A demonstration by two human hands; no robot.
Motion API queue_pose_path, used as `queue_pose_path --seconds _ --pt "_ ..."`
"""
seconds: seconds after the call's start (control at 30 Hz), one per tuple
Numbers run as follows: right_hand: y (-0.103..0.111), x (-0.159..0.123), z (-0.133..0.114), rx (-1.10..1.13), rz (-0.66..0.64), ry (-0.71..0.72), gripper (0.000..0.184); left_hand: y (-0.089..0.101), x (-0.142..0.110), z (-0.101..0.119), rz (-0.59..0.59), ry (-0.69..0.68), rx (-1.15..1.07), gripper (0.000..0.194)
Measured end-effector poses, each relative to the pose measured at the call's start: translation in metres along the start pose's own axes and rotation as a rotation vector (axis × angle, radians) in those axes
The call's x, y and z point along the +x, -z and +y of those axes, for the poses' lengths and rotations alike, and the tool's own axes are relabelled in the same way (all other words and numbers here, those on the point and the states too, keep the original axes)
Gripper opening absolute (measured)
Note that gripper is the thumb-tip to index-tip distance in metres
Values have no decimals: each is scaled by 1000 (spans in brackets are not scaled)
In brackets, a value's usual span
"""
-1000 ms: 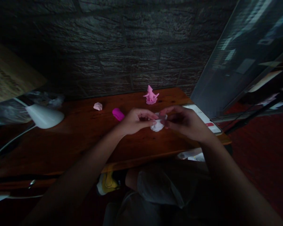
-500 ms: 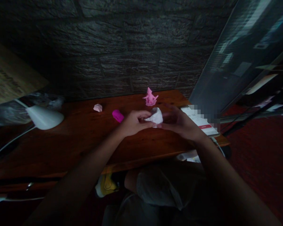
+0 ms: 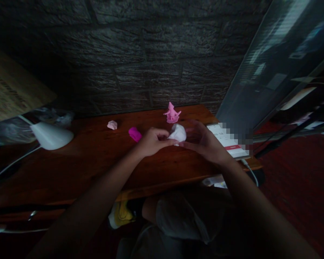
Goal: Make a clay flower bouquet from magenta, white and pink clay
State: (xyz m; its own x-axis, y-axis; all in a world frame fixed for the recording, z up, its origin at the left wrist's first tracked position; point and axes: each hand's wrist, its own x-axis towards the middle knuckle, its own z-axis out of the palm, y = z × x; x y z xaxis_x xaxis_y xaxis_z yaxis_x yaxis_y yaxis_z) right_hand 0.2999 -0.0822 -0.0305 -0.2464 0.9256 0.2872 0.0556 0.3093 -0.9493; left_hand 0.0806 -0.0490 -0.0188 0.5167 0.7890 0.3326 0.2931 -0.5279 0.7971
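A soft white lump of modelling clay [image 3: 179, 132] is held between my two hands above the wooden table. My left hand [image 3: 154, 141] pinches its left edge between thumb and fingers. From the right, my right hand [image 3: 205, 144] has its thumb against the lump's lower side, with the fingers curved behind it. Just beyond stands a pink clay figure [image 3: 172, 113] with a pointed top and arms held out. To the left of my left hand lie a magenta clay piece [image 3: 135, 134] and, farther off, a pale pink clay lump [image 3: 112, 125].
The wooden table [image 3: 97, 162] meets a dark stone-patterned wall [image 3: 162, 46]. A lit tablet [image 3: 228, 138] with a cable lies at the right edge. A white lamp base [image 3: 52, 135] and crumpled clear plastic [image 3: 13, 131] are on the left.
The white clay has been turned and pressed into a rounder shape between my hands. My hands stay in nearly the same place; the other clay pieces have not moved.
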Motion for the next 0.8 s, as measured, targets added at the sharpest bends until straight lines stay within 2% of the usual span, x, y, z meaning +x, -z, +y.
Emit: queue_pose_path --seconds 0.1,0.23,0.33,0.4,0.5,0.63,0.7,0.8 --pt "-2 0 3 -9 -57 -1 77 -1 -2 0 12 -77 77 34" --pt "-7 2 13 6 -190 -25 71 -3 -5 2 -18 -278 269 34" --pt "-8 4 19 -61 -136 -3 55 -4 -7 1 -63 -401 388 30" --pt "-8 5 19 -85 -77 20 53 -3 -8 -1 -14 -456 422 21" --pt "-9 5 17 -79 -28 49 54 -2 -8 -6 59 -497 446 12" --pt "-11 5 13 -98 -14 69 56 -2 -9 -7 43 -528 464 9" --pt "-11 4 12 -89 -26 70 55 -2 -10 -4 68 -539 412 7" --pt "-11 4 10 -51 -51 43 51 0 -10 6 157 -481 238 17"
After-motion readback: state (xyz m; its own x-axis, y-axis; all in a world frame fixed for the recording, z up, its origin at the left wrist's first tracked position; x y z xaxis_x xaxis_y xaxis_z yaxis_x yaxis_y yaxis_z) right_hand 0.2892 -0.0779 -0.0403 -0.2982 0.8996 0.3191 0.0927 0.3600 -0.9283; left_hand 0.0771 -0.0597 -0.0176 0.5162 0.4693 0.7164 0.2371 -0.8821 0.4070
